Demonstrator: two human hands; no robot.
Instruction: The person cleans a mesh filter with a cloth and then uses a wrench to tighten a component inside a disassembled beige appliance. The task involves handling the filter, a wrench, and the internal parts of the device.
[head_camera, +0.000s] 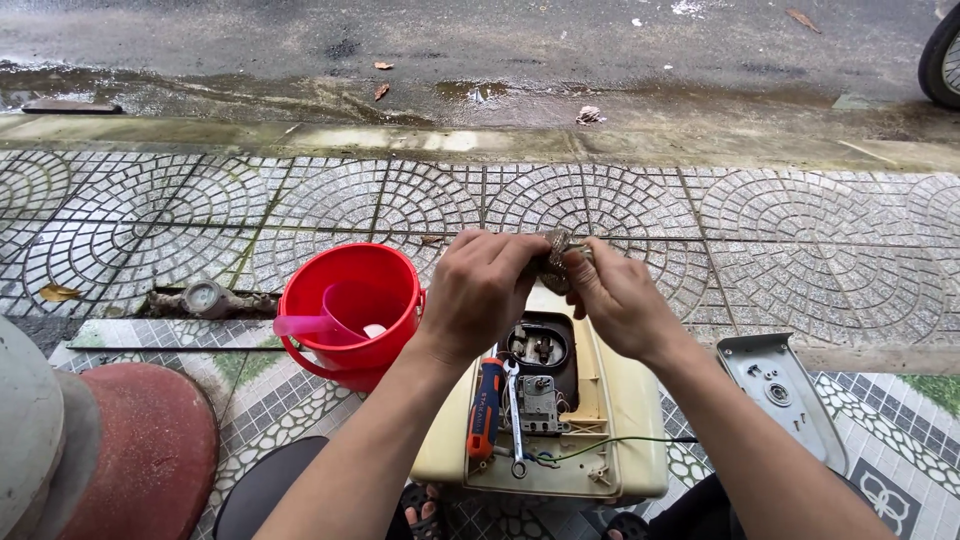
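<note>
Head view shows my left hand (478, 288) and right hand (617, 298) pinched together on a small grimy metal part (553, 262), held above the opened cream appliance (620, 420). Its cover plate (785, 395) already lies at three o'clock; the screwdriver (487, 408) and wrench (515, 415) rest inside, so reassembly looks undone.

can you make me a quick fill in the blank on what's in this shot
1. Both hands, left hand and right hand, hold a small grimy part above the opened ____ appliance housing.
2. The bucket beside it is ____.
3. A pink ____ sits inside the bucket.
4. A screwdriver with an orange and ____ handle lies on the housing.

Missing words: cream; red; scoop; blue
</note>
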